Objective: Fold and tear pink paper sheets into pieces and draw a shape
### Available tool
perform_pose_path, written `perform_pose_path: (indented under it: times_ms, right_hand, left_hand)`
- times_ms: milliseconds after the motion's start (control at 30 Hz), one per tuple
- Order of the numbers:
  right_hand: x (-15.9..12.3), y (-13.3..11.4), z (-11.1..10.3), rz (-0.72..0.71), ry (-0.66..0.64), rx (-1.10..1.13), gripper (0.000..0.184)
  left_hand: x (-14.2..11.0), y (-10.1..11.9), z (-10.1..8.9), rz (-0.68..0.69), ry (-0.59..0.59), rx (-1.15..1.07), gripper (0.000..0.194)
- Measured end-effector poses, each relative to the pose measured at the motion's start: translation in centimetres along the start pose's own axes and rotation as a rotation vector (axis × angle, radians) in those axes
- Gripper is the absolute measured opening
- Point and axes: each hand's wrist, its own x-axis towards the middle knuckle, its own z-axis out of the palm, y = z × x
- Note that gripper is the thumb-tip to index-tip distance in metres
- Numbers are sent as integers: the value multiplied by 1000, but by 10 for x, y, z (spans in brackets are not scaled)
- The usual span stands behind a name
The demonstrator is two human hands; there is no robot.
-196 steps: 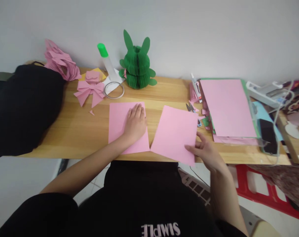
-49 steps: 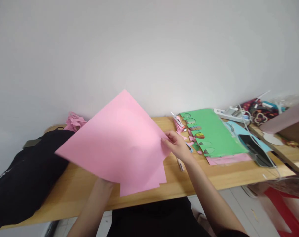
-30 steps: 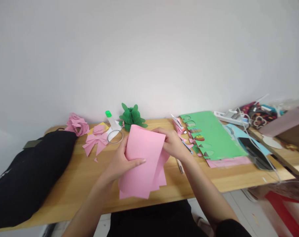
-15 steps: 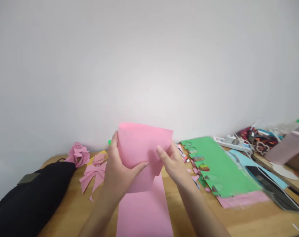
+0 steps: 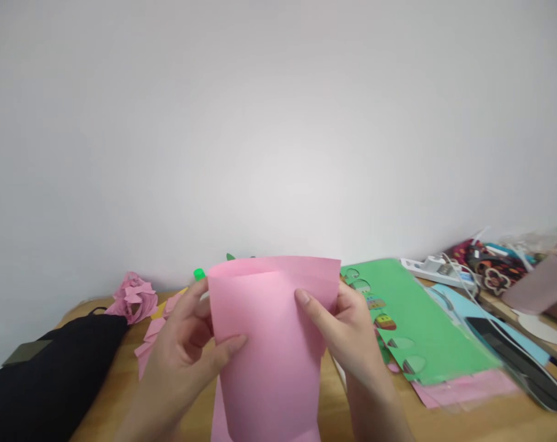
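Note:
A sheet of pink paper (image 5: 269, 344) is held up in front of me, bent over so that its upper edge curves round on the left. My left hand (image 5: 191, 344) grips its left side, thumb on the near face and fingers behind. At the right, my right hand (image 5: 343, 319) pinches the overlapping layers, thumb in front, the other fingers mostly hidden behind. Below the held sheet, another piece of pink paper (image 5: 218, 411) lies on the table, largely covered. Folded pink paper pieces (image 5: 152, 331) rest beyond my left hand.
Left on the wooden table (image 5: 108, 393) lie a black cloth item (image 5: 62, 380) and a crumpled pink paper flower (image 5: 134, 298). To the right are a green sheet (image 5: 426, 325) with stickers, a dark phone-like slab (image 5: 513, 359), a white power strip (image 5: 437, 273) and a pink container (image 5: 536, 282).
The pink paper has come lower and nearer, and its front layer now hangs longer. My left hand has shifted left and down, and my right hand slightly right and down, both still holding it.

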Motion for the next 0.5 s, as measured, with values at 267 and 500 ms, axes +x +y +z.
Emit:
perform_pose_path:
  times_ms: [267, 500]
  right_hand:
    - [5, -3, -6, -152, 136, 36, 8]
    - [1, -7, -6, -175, 253, -25, 7]
  left_hand:
    - [-2, 7, 7, -78, 149, 197, 50]
    - [6, -3, -3, -7, 97, 241, 44]
